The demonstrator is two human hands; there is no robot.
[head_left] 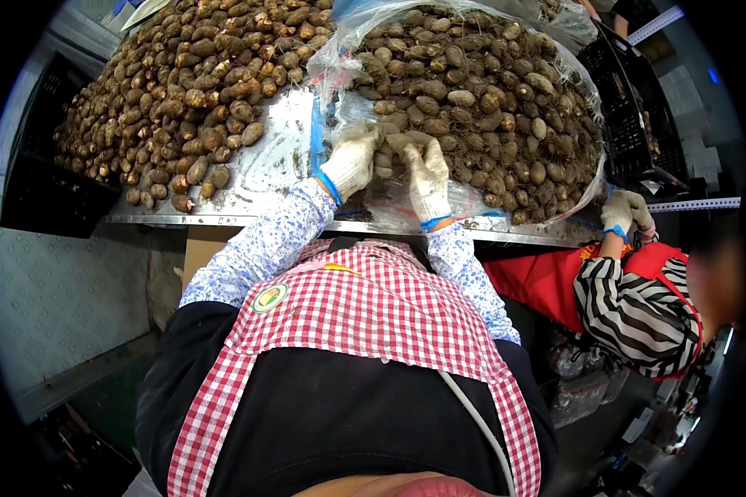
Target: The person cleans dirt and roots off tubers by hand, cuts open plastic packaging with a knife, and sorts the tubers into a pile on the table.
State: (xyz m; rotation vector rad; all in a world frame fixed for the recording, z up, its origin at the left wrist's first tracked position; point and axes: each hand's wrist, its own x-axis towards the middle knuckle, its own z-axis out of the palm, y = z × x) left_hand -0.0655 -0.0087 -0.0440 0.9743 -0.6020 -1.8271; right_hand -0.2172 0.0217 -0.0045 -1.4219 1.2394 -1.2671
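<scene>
Both my hands wear whitish gloves with blue cuffs and are close together at the near edge of a pile of hairy brown taros (pixel 489 108). My left hand (pixel 348 166) is closed, its fingers curled around a small taro (pixel 383 161). Facing it, my right hand (pixel 428 174) has its fingers bent in and pinched; soiled fingertips partly hide what they grip. Clear plastic sheeting (pixel 389 203) lies under and around the pile, just below my hands.
To the left is a second heap of cleaner taros (pixel 199 74) on a metal table (pixel 282 141). Black crates stand at the left (pixel 46 166) and right (pixel 638 116). On my right, a co-worker's gloved hands (pixel 626 211) rest by the table edge.
</scene>
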